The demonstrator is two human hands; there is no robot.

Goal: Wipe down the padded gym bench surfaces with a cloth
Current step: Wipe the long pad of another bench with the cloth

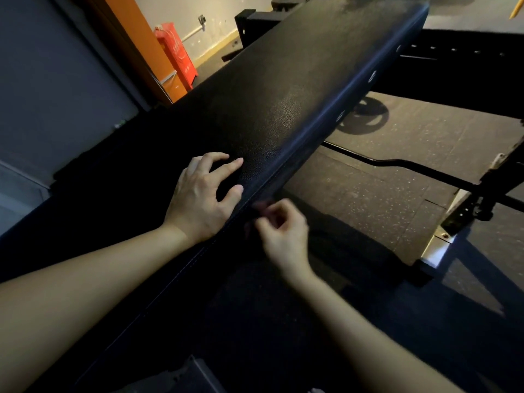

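Support, I judge: my left hand [198, 194] rests spread-fingered on the bench pad [289, 92] by its right edge; my right hand [282, 232] curls alongside, whether holding anything I cannot tell.

Single view: one wide-angle camera worn on the head, positioned above the near end of the padded surface [283, 89] and aimed forward and down along its length. The frame is rolled, so the surface runs diagonally from lower left to upper right. Range is close: the arms [85, 293] enter from the bottom edge, with the left hand [198, 194] and right hand [283, 231] at frame centre. The floor [382, 180] fills the right side, and a wall [42, 66] the upper left
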